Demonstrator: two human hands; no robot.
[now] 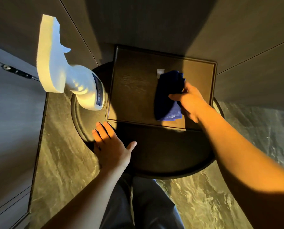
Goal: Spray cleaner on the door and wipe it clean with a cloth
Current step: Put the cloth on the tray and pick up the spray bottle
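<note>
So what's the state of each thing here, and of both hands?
Spray bottle: standing on the round table, untouched.
Blue cloth: bunched on the brown tray, gripped.
Right hand: fingers closed on the cloth.
Left hand: open, empty, fingers spread above the table.

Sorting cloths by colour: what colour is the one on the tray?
Dark blue. The cloth shows in the head view, gripped by the right hand.

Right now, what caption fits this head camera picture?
Right hand grips the blue cloth on the tray; left hand open near the spray bottle.
</note>
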